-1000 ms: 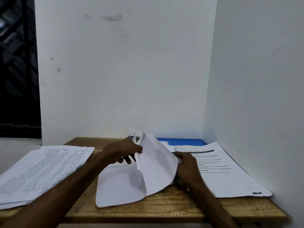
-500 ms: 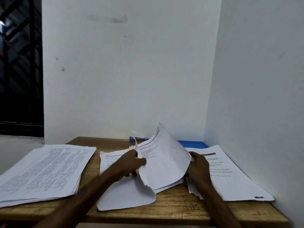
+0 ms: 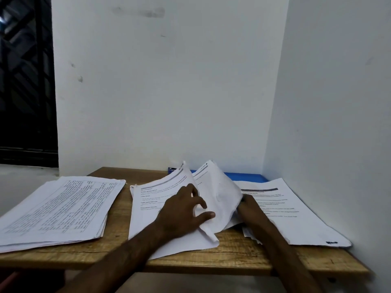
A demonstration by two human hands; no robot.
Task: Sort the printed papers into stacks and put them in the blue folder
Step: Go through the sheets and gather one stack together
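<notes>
Seen from the head camera, the left hand (image 3: 184, 210) lies on the middle pile (image 3: 146, 210) with its fingers spread, the thumb touching the lifted sheets (image 3: 220, 193) that arch up just to its right. The right hand (image 3: 250, 211) sits on the far side of those sheets with its fingers hidden behind them, so I cannot tell how it holds. Beyond both hands, against the wall, lies the blue folder (image 3: 245, 177). Well left of the left hand rests a thick printed stack (image 3: 59, 208); just right of the right hand lies another stack (image 3: 292, 214), all on the wooden table (image 3: 232, 259)
</notes>
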